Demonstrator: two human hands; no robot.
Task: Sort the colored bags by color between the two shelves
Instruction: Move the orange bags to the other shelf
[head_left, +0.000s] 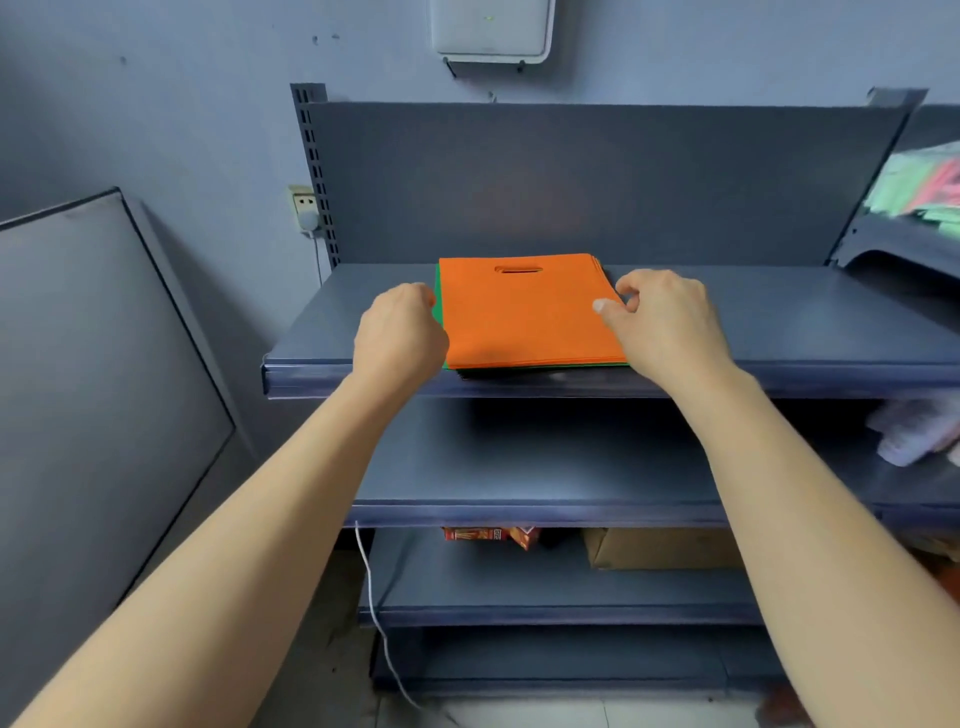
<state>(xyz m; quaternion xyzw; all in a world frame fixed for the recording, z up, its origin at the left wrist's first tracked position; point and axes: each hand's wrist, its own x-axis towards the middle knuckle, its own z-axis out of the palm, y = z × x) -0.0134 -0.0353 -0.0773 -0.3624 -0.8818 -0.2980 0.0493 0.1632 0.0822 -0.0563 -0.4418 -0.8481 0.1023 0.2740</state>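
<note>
An orange bag (524, 317) is lying flat on top of a small stack, its cut-out handle pointing to the far side. A green bag (438, 306) is showing just under it along the left and near edges, and dark bags (498, 373) are peeking out beneath at the near edge. The stack is sitting on the top shelf (779, 322), a little left of its middle and close to its near lip.

The hands are reaching in apart, one on either side of the stack. The left hand (397, 338) is resting against the stack's left edge with its fingers curled under; whether it is gripping anything is hidden. The right hand (665, 322) is sitting at the right edge, its thumb (602, 306) lying on the orange bag and its fingers curling just beside it; I cannot tell whether it is pinching the bag.

A dark back panel (571, 182) is rising behind the top shelf. A second shelf (519, 467) is lying below, and lower still a red packet (488, 534) and a box (660, 548) are sitting side by side. A white cord (374, 597) is hanging down at the left. To the far right, a blurred bundle (924, 192) of pale green and pink is lying on a neighbouring rack
</note>
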